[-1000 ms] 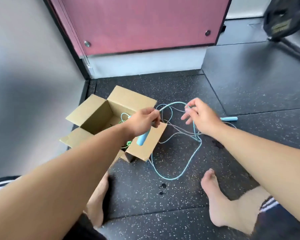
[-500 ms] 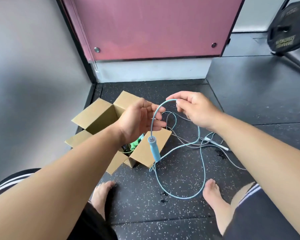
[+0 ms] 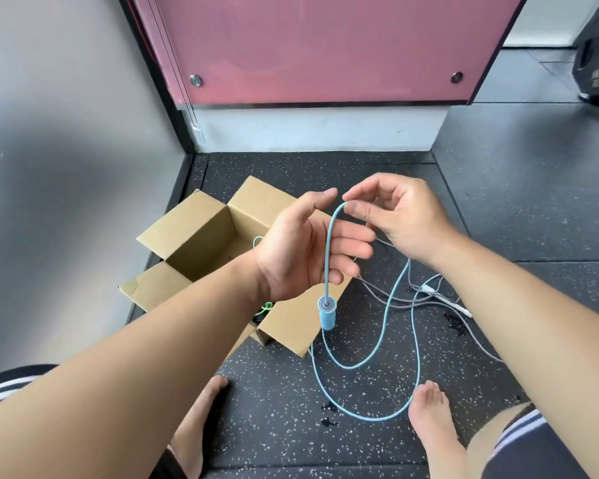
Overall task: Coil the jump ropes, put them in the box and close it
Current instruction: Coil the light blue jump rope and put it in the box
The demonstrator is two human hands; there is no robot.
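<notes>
My right hand (image 3: 402, 223) pinches the blue jump rope (image 3: 330, 243) at its top bend, between thumb and forefinger. The cord hangs down across the loosely spread fingers (image 3: 353, 252) of my left hand (image 3: 301, 250). Its handle (image 3: 326, 314) dangles over a flap of the open cardboard box (image 3: 201, 233). The rest loops on the floor (image 3: 277, 392), beside a grey rope (image 3: 395, 303).

Box (image 3: 204, 250) mouth open, flaps (image 3: 184, 219) splayed

box (image 3: 201, 233) – matt brown cardboard | blue rope (image 3: 382, 326) – smooth plastic-looking cord | floor (image 3: 277, 402) – matt black speckled rubber | wall panel (image 3: 319, 46) – smooth pink
</notes>
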